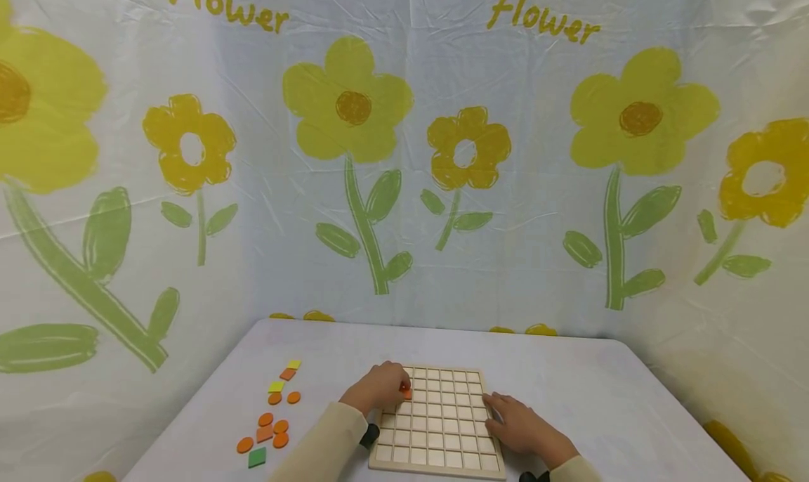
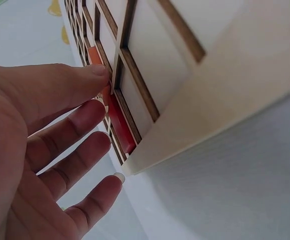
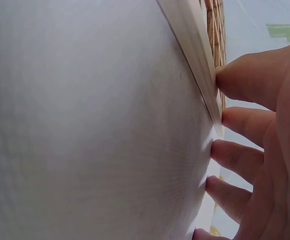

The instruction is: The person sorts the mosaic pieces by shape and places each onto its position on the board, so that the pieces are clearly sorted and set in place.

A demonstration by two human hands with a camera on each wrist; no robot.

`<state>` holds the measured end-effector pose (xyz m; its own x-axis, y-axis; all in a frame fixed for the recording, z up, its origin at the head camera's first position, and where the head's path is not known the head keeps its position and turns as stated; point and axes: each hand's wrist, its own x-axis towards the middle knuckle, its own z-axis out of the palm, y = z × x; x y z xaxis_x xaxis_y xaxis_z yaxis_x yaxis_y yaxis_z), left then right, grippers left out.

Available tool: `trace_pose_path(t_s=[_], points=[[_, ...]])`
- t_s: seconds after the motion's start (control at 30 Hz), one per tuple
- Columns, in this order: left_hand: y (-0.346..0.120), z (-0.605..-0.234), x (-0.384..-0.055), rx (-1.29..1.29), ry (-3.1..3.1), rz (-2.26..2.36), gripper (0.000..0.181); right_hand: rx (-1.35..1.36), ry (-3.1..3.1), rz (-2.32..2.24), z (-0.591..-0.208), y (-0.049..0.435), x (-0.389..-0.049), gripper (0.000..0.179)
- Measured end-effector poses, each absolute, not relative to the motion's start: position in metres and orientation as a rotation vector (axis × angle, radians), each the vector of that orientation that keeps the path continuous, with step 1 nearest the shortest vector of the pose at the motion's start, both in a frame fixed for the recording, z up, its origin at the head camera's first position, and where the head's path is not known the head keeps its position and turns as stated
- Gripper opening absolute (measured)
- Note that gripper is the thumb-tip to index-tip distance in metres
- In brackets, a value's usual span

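My left hand (image 1: 379, 387) is over the left side of a pale wooden grid board (image 1: 436, 472). In the left wrist view, the thumb and index fingertips are right at a red tile (image 2: 120, 122) along the grid, the other fingers spread out beside the board's edge. Just beyond the thumb, an orange tile (image 2: 94, 55) shows in the same line, partly hidden by it. My right hand (image 1: 515, 422) rests along the board's right edge, fingers extended. From the right wrist, its thumb and index fingertips touch the wooden rim (image 3: 197, 60), while the lower fingertips lie on the table.
Left of the board, loose tiles lie scattered on the white table (image 1: 569, 369): several orange discs (image 1: 281, 440), orange squares (image 1: 264, 433), yellow squares (image 1: 276, 386) and a green square (image 1: 257, 457). Flower-printed cloth (image 1: 442, 271) hangs behind the table and at both sides.
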<state>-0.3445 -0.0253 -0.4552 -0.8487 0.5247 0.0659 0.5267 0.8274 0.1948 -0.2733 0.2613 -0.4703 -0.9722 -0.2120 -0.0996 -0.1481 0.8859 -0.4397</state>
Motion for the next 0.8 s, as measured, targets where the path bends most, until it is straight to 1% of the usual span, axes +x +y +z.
trace_pose_path(t_s=[0.43, 0.63, 0.8], points=[[-0.026, -0.457, -0.346, -0.872, -3.004, -0.355, 0.012, -0.284, 2.912, -0.674, -0.471, 0.261, -0.273, 0.051], [-0.03, -0.462, -0.35, -0.899, -2.971, -0.355, 0.015, -0.274, 2.91, -0.668, -0.469, 0.261, -0.273, 0.051], [-0.041, -0.461, -0.349, -0.849, -2.961, -0.364, 0.02, -0.275, 2.906, -0.661, -0.469, 0.261, -0.273, 0.051]])
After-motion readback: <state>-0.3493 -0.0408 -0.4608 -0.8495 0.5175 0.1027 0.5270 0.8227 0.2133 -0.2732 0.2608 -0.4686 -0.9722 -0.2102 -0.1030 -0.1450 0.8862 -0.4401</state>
